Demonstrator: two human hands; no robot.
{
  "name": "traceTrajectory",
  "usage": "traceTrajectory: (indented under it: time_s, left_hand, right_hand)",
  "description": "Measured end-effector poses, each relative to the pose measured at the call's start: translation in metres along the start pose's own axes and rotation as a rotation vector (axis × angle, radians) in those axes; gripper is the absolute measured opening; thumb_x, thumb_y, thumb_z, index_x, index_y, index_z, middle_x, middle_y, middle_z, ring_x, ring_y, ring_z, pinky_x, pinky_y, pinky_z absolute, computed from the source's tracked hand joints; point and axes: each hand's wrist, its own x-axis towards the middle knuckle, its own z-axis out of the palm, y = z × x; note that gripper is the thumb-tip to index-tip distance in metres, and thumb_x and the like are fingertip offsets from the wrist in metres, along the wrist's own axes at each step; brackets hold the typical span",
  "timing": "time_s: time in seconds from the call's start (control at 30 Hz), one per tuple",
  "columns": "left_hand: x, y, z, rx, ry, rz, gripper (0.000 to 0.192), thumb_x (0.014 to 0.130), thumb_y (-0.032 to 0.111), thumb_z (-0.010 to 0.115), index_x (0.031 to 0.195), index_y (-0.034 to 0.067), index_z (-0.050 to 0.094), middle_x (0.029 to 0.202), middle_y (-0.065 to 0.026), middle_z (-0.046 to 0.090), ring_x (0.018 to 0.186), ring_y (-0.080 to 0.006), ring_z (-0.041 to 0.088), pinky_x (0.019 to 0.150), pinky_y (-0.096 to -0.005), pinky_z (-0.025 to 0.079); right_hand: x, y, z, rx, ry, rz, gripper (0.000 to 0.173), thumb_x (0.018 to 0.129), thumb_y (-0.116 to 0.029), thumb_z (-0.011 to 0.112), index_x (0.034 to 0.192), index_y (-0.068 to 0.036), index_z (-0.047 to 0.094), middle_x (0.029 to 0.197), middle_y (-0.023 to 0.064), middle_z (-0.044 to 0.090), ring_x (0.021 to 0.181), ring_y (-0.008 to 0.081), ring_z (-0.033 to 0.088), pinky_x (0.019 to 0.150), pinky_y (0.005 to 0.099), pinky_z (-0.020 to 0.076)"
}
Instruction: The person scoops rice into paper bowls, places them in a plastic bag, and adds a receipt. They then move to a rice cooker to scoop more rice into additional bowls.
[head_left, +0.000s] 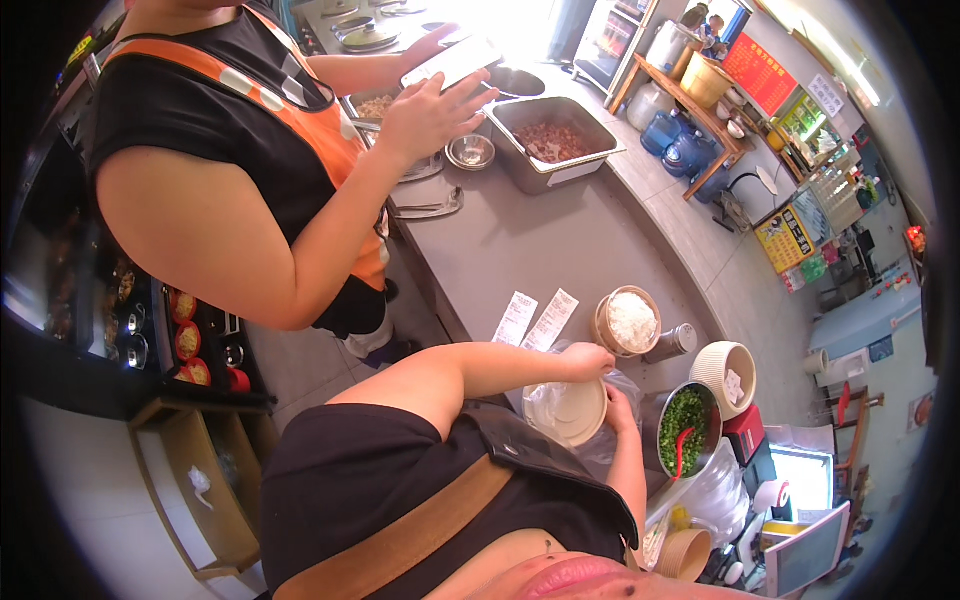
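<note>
A round lidded takeaway bowl (577, 416) sits at the counter edge before me, partly wrapped in a clear plastic bag (541, 403). My left hand (589, 362) pinches the bag just past the lid's far rim. At the lid's right side, my right hand (619, 411) grips bag film against the rim; its fingertips are partly hidden. Just beyond my hands stands a paper bowl (600, 330) of white rice (634, 321), with a metal shaker (673, 343) beside it. Two printed slips (551, 319) lie left of the rice.
To the left, a co-worker in an orange apron (330, 142) holds a white container (452, 61) over the counter. A steel pan (555, 142) of chopped meat stands farther along. On my right are a steel pot (690, 431) of chopped greens with a red spoon, and a ribbed white holder (721, 375).
</note>
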Motion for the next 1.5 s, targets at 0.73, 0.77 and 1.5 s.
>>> traceTrajectory:
  time_s: [0.73, 0.77, 1.5]
  left_hand:
    - [0.028, 0.018, -0.024, 0.4, -0.014, 0.289, 0.016, 0.073, 0.014, 0.058, 0.088, 0.009, 0.063, 0.081, -0.0106, 0.065, 0.083, -0.03, 0.064, 0.071, -0.04, 0.051]
    - [0.026, 0.022, -0.024, 0.388, -0.006, 0.322, 0.016, 0.073, 0.014, 0.058, 0.087, 0.01, 0.062, 0.08, -0.0102, 0.065, 0.082, -0.0297, 0.064, 0.071, -0.04, 0.052]
    - [-0.133, 0.048, -0.142, -1.419, -0.158, -0.191, 0.032, 0.082, -0.003, 0.046, 0.113, 0.002, 0.049, 0.08, -0.0023, 0.05, 0.073, -0.0124, 0.051, 0.073, -0.0284, 0.046]
  right_hand:
    - [0.047, -0.009, -0.025, -0.008, -0.445, 0.387, 0.023, 0.08, -0.009, 0.063, 0.102, -0.006, 0.066, 0.082, -0.0003, 0.063, 0.065, 0.0087, 0.053, 0.057, 0.0252, 0.0416]
    - [0.051, -0.007, -0.025, -0.122, -0.462, 0.385, 0.024, 0.079, -0.01, 0.064, 0.102, -0.007, 0.067, 0.081, 0.0, 0.063, 0.064, 0.0091, 0.053, 0.056, 0.0257, 0.0414]
    - [-0.145, -0.17, -0.07, -0.989, -0.046, 0.126, 0.031, 0.081, -0.036, 0.06, 0.072, -0.007, 0.063, 0.067, 0.014, 0.062, 0.067, 0.033, 0.061, 0.061, 0.0437, 0.0471]
